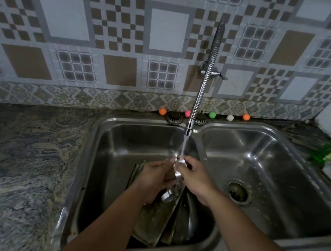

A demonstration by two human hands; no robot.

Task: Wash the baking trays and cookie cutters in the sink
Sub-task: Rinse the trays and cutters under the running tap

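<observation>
- Patterned tiles (65, 15) back a marbled counter (17, 157) holding one double sink (200, 130).
- Both hands, left (156, 179) and right (193, 177), grasp one cookie cutter (179, 165) under tap (207, 73) water.
- Two baking trays (155, 219) lean in the left basin, another cutter (168, 196) on them.

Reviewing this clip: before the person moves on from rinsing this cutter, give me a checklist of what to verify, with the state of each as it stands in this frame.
1. Water running from the faucet: ok, a stream falls onto the hands.
2. Cookie cutter under the stream: ok, it sits right below the spout.
3. Grip: ok, the right hand pinches the cutter, and the left hand curls against it.
4. Cutter clean: cannot tell, it is blurred and partly covered.
5. Baking trays waiting in the left basin: ok, they lean there below the hands.
6. Right basin free for rinsed pieces: ok, only its drain shows.
</observation>
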